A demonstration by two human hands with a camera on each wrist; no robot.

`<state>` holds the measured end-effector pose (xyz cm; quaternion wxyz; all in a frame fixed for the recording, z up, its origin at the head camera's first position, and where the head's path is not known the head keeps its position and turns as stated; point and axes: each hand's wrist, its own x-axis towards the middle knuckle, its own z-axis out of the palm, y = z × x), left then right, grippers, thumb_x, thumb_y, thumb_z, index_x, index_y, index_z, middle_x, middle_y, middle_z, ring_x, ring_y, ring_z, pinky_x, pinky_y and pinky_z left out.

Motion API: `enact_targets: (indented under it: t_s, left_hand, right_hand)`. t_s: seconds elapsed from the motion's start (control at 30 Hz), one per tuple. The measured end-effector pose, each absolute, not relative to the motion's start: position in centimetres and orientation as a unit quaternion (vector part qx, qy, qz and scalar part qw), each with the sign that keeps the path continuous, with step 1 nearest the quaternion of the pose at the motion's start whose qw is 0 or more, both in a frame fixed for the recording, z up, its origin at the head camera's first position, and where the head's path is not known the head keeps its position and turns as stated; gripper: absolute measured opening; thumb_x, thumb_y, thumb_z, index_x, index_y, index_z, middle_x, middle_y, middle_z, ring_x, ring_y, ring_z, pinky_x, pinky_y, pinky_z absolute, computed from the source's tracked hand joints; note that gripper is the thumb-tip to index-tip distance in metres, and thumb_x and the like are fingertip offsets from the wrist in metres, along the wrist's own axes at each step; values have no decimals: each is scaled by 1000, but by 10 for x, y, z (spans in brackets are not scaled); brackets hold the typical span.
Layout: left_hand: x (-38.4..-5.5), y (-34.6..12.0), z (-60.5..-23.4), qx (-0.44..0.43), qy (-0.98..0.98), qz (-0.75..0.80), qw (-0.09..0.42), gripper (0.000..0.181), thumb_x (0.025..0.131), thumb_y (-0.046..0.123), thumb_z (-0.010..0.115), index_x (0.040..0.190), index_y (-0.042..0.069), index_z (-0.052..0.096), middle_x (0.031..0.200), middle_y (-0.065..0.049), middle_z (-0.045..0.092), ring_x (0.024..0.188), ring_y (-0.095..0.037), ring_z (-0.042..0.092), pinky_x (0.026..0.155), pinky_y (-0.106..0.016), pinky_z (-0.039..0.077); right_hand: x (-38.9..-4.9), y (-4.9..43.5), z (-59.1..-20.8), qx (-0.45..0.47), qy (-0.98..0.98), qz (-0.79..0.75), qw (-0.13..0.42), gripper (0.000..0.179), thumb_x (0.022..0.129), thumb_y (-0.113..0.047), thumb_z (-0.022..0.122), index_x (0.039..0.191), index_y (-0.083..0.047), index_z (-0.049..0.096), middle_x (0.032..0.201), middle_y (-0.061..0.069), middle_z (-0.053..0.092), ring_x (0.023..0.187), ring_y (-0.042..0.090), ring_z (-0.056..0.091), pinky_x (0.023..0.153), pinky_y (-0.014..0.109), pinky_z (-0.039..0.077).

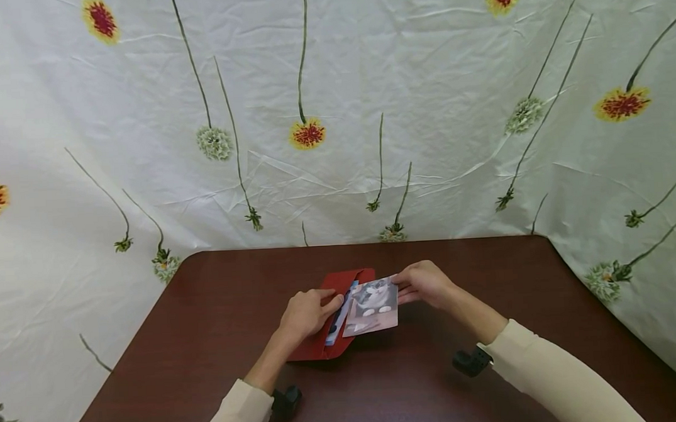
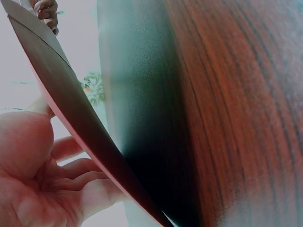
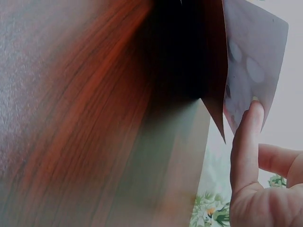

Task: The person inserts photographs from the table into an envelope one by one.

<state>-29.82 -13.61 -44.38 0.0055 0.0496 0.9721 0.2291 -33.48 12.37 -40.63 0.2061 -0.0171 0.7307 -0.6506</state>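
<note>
A red paper envelope (image 1: 310, 346) lies on the table, its open side facing right. My left hand (image 1: 304, 314) rests on top of it, index finger stretched across the paper and thumb right at the opening. In the left wrist view the fingers touch the upper face of the envelope (image 2: 90, 127), fingertips hidden behind its edge. A bluish-white paper strip (image 1: 336, 327) shows inside the opening. My right hand (image 1: 423, 284) pinches the upper right corner of a cat photo card (image 1: 372, 305), which overlaps the envelope's opening. The right wrist view shows one finger flat against the photo card (image 3: 258, 56).
Beneath everything is a dark reddish-brown table (image 1: 233, 285) with rounded far corners. A white cloth (image 1: 343, 66) with printed flowers hangs behind and at both sides. Black wrist cameras sit under the left sleeve (image 1: 239, 407) and the right sleeve (image 1: 549, 365).
</note>
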Motion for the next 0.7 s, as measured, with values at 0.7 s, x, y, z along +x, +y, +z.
enact_targets:
  t_s: [0.7]
  left_hand:
    - [-299,-138,-446,68,971,227,-5,51,99,48,58,136,13,67,131,-19,68,112,-38,68,92,-52,55]
  right_hand:
    - [-331,101,-408,-25,700,-680,216,24,100,-4,55,117,14,56,92,13,66,74,17,71,79,37,62]
